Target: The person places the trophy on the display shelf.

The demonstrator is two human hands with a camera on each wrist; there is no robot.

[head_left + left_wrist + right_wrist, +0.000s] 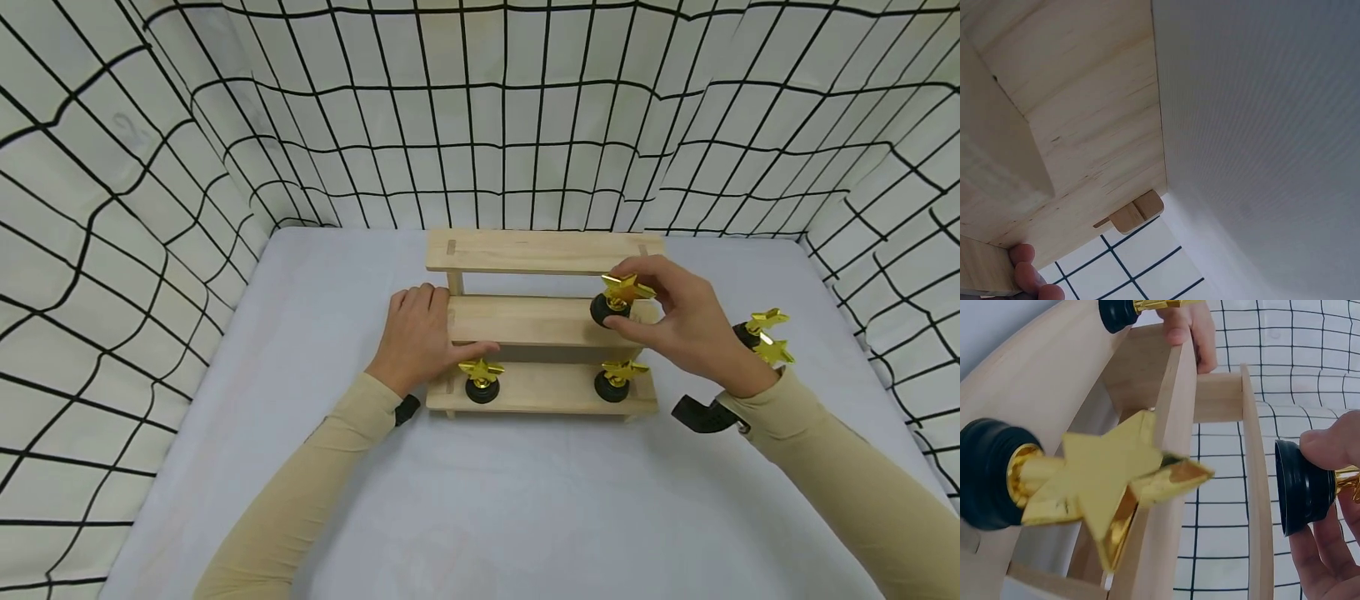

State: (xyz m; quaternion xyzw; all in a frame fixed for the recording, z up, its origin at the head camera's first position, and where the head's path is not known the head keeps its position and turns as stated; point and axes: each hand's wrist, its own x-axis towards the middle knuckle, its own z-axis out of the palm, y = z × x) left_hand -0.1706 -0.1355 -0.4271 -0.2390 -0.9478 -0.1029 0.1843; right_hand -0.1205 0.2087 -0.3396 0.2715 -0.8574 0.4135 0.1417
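Observation:
A three-tier wooden shelf [525, 321] stands on the table. My left hand [416, 333] grips the left end of its middle board, thumb along the front; its curled fingertips [1024, 274] show at the board's edge. My right hand [686, 321] pinches a gold star trophy [628, 289] by its black base [1305, 490], over the right end of the middle board. That base looks apart from the boards in the right wrist view. On the bottom board stand two similar trophies, one at the left [482, 385] and one at the right [613, 383].
Beyond my right wrist, gold stars [772, 350] and a black base of more trophies lie on the white tabletop [525, 500], partly hidden by the hand. Black wire mesh [487, 117] encloses the back and both sides.

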